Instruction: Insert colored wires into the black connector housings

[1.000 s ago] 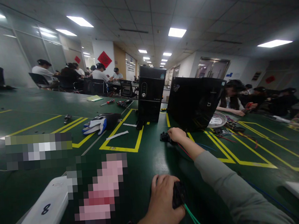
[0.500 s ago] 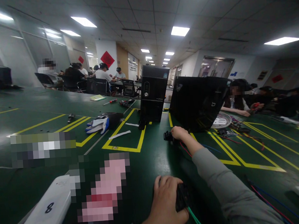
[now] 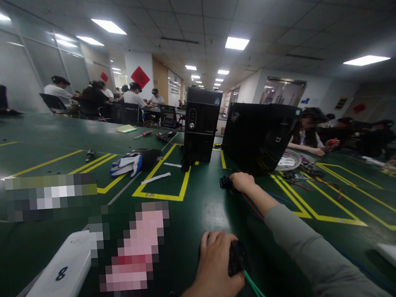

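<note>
Head: two hands (image 3: 214,265) (image 3: 243,181), two black parts (image 3: 238,257) (image 3: 225,182)

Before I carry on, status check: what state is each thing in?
Left hand: closed on black block
Right hand: gripping black part
Green wires: leading off the block
Tower: upright
Glove: lying on table
Screwdriver: lying flat
Lights: lit

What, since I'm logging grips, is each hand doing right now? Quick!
Left hand: closed around a black block with green wires.
Right hand: closed, holding a small black part; fingertips not clear.
</note>
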Tool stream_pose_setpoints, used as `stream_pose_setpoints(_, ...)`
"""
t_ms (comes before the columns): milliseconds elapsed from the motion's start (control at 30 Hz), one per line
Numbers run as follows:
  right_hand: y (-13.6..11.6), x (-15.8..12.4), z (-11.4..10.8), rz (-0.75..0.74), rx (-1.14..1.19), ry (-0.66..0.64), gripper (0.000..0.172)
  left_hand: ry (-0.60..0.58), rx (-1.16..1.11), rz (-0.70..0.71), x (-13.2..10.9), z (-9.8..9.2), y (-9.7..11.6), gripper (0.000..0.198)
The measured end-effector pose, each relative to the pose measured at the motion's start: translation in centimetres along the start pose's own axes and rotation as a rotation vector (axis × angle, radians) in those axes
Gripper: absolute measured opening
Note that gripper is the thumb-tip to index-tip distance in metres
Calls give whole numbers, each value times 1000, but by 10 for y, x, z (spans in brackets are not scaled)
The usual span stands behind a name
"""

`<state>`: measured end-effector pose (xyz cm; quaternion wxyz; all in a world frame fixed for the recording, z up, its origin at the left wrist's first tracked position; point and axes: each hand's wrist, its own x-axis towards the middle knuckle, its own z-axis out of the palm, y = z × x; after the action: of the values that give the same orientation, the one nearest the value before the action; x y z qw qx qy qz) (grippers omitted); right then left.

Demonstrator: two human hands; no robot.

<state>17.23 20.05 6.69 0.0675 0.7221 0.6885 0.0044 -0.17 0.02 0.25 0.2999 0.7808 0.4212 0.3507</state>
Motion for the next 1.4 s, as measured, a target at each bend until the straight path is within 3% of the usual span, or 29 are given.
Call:
stream_pose_setpoints(400, 59, -32, 3, 20, -59, 53, 26, 12, -6, 18, -1, -4, 5, 39)
stream_pose_setpoints(533, 62, -46, 12, 23, -63, 137, 27, 7, 2, 22, -1, -5, 7, 38)
stream_pose_setpoints(733, 58, -70, 14, -11, 18, 377, 27, 2, 7, 15, -1, -4, 7, 39)
stream_pose_setpoints(900, 51, -119, 17, -105, 200, 472, 30, 2, 14, 15, -1, -4, 6, 39)
stream_pose_setpoints(1033, 36, -185, 39, -217, 355, 379, 29, 22, 22, 8, -2, -2, 4, 41)
stream_pose_setpoints(1133, 26, -223, 51, -273, 708, 70, 40, 30, 25, 2, -3, -1, 3, 41)
stream_pose_setpoints(1200, 23, -236, 52, -267, 940, -111, 37, 36, 32, -1, -3, -1, 4, 40)
stream_pose_setpoints(1267, 20, -241, 51, -246, 1065, -211, 36, 35, 38, -3, -2, -1, 4, 39)
stream_pose_setpoints(1400, 16, -245, 49, -210, 1105, -229, 37, 36, 61, -1, -2, 0, 3, 40)
